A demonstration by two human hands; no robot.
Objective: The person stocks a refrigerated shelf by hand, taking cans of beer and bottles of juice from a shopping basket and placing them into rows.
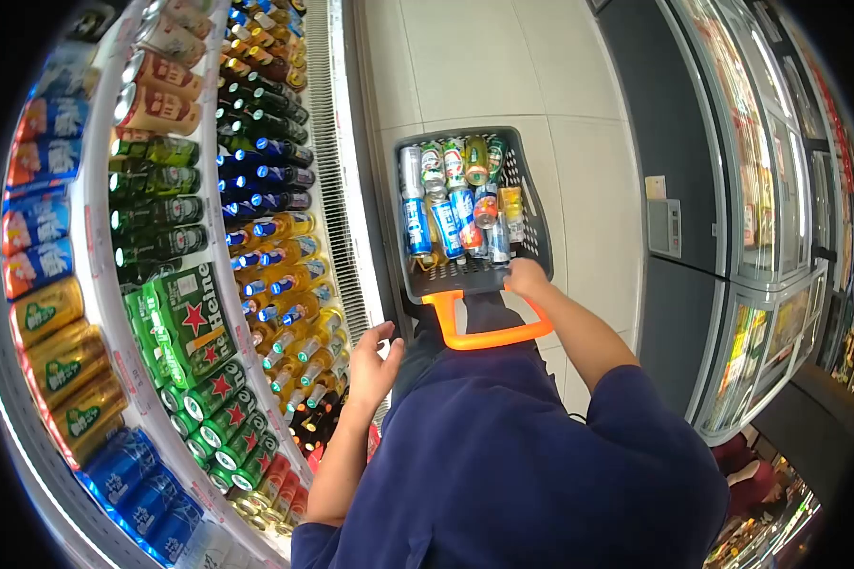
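Note:
A dark grey shopping basket [535, 201] is in front of my body, with several drink cans [416, 226] and bottles [476, 159] lying in it. My right hand [529, 279] is closed on the basket's near right rim. Its orange handle [493, 339] is folded down toward me, beside my right hand. My left hand [375, 365] is held up to the left of the handle, fingers apart and holding nothing. The closest things to it are the bottles [306, 370] on the lower shelf at the left.
Drink shelves run along my left, with green Heineken packs [192, 318], gold can packs [66, 365] and blue packs [138, 488]. A metal air grille [327, 142] edges them. Tiled floor [474, 66] stretches ahead. Glass-topped freezers [745, 190] line the right.

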